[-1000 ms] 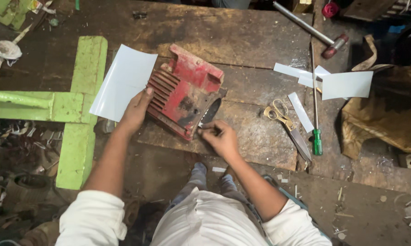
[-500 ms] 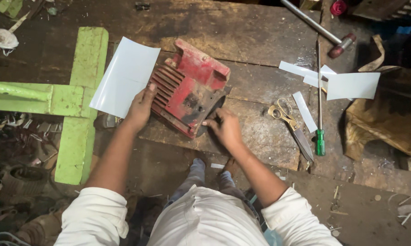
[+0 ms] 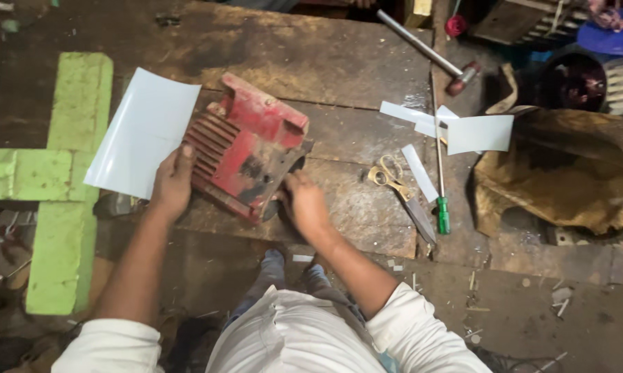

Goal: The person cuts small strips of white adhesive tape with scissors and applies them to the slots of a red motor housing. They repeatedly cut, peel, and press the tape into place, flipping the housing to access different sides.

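A worn red metal cover [image 3: 246, 148] with a slotted grille lies on the wooden workbench [image 3: 339, 76]. My left hand [image 3: 171, 181] rests flat on its left edge, fingers over the grille, next to a curled white sheet [image 3: 145, 131]. My right hand [image 3: 304, 200] is closed at the cover's lower right corner, gripping a dark knife whose blade [image 3: 296, 166] shows only partly against the cover.
Yellow-handled scissors [image 3: 394, 183], a green-handled screwdriver [image 3: 441, 183] and white paper strips [image 3: 456, 128] lie to the right. A hammer [image 3: 429, 52] lies at the back. A brown cloth [image 3: 560, 173] is at far right, a green wooden frame [image 3: 70, 173] at left.
The knife blade, earlier lying across the cover's right side, has swung down and is mostly hidden by my right hand. My left hand stays on the grille edge.
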The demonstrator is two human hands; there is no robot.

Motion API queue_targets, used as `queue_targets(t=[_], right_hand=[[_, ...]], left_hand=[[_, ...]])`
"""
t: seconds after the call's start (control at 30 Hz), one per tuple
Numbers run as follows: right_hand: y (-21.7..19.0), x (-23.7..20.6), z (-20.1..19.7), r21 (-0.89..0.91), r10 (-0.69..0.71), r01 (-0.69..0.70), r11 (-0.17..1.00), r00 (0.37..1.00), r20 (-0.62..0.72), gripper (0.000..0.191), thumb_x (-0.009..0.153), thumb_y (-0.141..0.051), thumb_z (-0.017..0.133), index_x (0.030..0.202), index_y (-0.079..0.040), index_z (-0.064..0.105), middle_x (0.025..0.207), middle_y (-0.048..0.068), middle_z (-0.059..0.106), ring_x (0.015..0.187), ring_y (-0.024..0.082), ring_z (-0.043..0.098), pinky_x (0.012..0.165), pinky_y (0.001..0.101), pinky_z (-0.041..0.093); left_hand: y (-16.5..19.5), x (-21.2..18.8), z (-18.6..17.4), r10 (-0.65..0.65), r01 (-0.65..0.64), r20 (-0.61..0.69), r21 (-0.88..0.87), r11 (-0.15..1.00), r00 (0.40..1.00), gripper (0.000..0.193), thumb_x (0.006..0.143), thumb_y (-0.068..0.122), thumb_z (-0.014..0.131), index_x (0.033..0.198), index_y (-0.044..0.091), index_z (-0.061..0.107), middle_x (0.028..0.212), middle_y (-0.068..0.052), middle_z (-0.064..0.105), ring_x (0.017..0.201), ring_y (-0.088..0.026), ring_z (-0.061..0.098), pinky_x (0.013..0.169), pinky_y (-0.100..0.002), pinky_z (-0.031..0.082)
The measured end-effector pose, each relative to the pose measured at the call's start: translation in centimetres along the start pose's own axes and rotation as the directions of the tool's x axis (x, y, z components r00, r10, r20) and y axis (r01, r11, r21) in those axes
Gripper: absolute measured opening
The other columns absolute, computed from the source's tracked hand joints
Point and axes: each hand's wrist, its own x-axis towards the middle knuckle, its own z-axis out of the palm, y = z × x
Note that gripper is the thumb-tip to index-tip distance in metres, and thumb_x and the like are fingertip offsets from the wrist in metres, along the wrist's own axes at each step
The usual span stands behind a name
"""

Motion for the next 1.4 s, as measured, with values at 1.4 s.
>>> queue_targets(t=[1.4], right_hand=[[-14.3,-5.8,-19.5,-0.053,-0.209,0.204,0.978,0.971,-0.117,0.020,0.079,-0.001,0.078,0.098,-0.005,0.074,0.100,0.008,0.076,0.084,0.019,0.074,0.065,0.0277,0.057]], left_hand=[[15.7,-14.4,6.5,0.554,-0.548,-0.056,-0.264,0.794,0.830,0.014,0.090,0.004,0.070,0.104,0.003,0.071,0.101,-0.013,0.072,0.093,-0.030,0.074,0.080,-0.037,0.058]])
